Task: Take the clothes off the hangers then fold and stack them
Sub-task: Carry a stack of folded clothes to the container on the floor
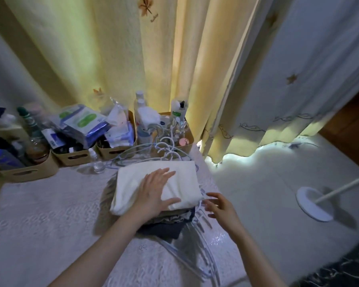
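A folded cream garment [131, 179] lies on top of a stack of folded clothes [166, 224] at the right side of the table. My left hand [155, 189] rests flat on the cream garment with its fingers spread. My right hand [218, 206] hovers at the stack's right edge, fingers loosely spread, close to the pale hangers [197, 245] that stick out from under the stack toward me. More hanger hooks [168, 148] show behind the stack.
Tan baskets [29, 170] full of bottles and packets line the table's back edge, with a small clear bottle [96, 160] in front. Yellow curtains [133, 59] hang behind. A white stand base [313, 204] sits on the floor to the right.
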Demonstrator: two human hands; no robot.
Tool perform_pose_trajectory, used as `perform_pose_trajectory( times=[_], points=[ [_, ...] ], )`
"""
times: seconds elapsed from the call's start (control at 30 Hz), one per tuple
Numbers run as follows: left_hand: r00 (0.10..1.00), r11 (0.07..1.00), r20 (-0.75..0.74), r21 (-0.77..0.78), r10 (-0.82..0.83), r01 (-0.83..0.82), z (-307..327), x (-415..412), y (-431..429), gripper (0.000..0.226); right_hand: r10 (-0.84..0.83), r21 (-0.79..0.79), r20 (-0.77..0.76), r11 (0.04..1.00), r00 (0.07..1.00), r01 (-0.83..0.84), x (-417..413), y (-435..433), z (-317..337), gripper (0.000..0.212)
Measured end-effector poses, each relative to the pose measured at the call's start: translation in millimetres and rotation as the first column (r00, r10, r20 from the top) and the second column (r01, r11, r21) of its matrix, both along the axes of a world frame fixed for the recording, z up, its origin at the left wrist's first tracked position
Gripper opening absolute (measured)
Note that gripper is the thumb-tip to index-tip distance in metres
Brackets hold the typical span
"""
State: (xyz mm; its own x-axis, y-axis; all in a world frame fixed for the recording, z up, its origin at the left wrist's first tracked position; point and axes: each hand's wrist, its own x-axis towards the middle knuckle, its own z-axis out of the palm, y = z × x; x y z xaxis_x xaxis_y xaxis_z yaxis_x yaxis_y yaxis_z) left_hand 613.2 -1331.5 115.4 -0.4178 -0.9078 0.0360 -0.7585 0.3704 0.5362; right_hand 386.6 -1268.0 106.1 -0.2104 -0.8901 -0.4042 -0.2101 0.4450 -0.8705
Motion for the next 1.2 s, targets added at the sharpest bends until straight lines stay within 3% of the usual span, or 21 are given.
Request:
perform_pose_trajectory(
  times=[0.03, 0.1, 0.2, 0.3, 0.4, 0.47, 0.57, 0.7, 0.83, 0.93, 1.0, 1.1, 1.13, 1.2],
  points=[
    [0.984, 0.999, 0.17, 0.002, -0.054, 0.054, -10, -6, -3, 0.098, 0.04, 0.0, -0.012, 0.999, 0.999, -0.04, -1, -8, 3, 0.024],
    [0.917, 0.99, 0.376, 0.013, -0.136, 0.141, -29, -12, -6, 0.117, 0.114, -0.005, -0.006, 0.993, 0.993, -0.114, 1, -21, 7, 0.031],
    [0.855, 0.986, 0.501, -0.018, -0.135, 0.167, -42, -12, -16, 0.11, 0.191, -0.031, 0.041, 0.981, 0.981, -0.19, 10, -33, 13, 0.039],
    [0.895, 0.977, 0.414, -0.054, -0.164, 0.204, -38, -3, -32, 0.084, 0.244, -0.055, 0.041, 0.969, 0.969, -0.242, 13, -45, 19, 0.04],
    [0.985, 0.987, 0.053, 0.014, -0.161, 0.161, -28, 13, -53, 0.058, 0.177, -0.062, 0.043, 0.983, 0.983, -0.174, 11, -51, 19, 0.036],
    [0.996, 0.99, -0.059, 0.12, -0.064, 0.071, -18, 19, -68, 0.054, 0.071, -0.031, 0.013, 0.997, 0.997, -0.071, 8, -50, 12, 0.032],
    [0.988, 0.963, -0.141, 0.252, -0.061, 0.095, -7, 21, -86, 0.061, -0.023, 0.088, -0.043, 0.996, 0.999, 0.027, 6, -43, -7, 0.034],
    [0.985, 0.948, -0.127, 0.284, -0.115, 0.147, -7, 20, -94, 0.063, -0.055, 0.175, 0.135, 0.984, 0.989, 0.031, 16, -32, -21, 0.036],
    [0.993, 0.956, -0.084, 0.274, -0.081, 0.101, -10, 21, -91, 0.063, 0.042, 0.154, 0.229, 0.985, 0.973, -0.079, 25, -30, -21, 0.03],
    [0.996, 0.979, 0.014, 0.188, -0.084, 0.08, -10, 13, -76, 0.065, 0.065, 0.166, 0.213, 0.981, 0.975, -0.101, 30, -33, -17, 0.03],
    [0.974, 0.977, 0.143, 0.143, -0.178, 0.157, -14, 4, -61, 0.078, 0.057, 0.172, 0.243, 0.98, 0.968, -0.101, 33, -40, -14, 0.022],
    [0.809, 0.968, 0.532, 0.123, -0.25, 0.219, -28, -6, -43, 0.129, 0.036, 0.194, 0.283, 0.976, 0.959, -0.094, 35, -53, -3, 0.026],
    [0.755, 0.971, 0.613, 0.097, -0.231, 0.218, -33, -9, -39, 0.137, 0.037, 0.2, 0.278, 0.975, 0.96, -0.096, 35, -56, 0, 0.03],
    [0.745, 0.978, 0.647, 0.012, -0.165, 0.206, -42, -9, -34, 0.136, 0.056, 0.194, 0.287, 0.974, 0.956, -0.115, 35, -60, 6, 0.03]
  ],
)
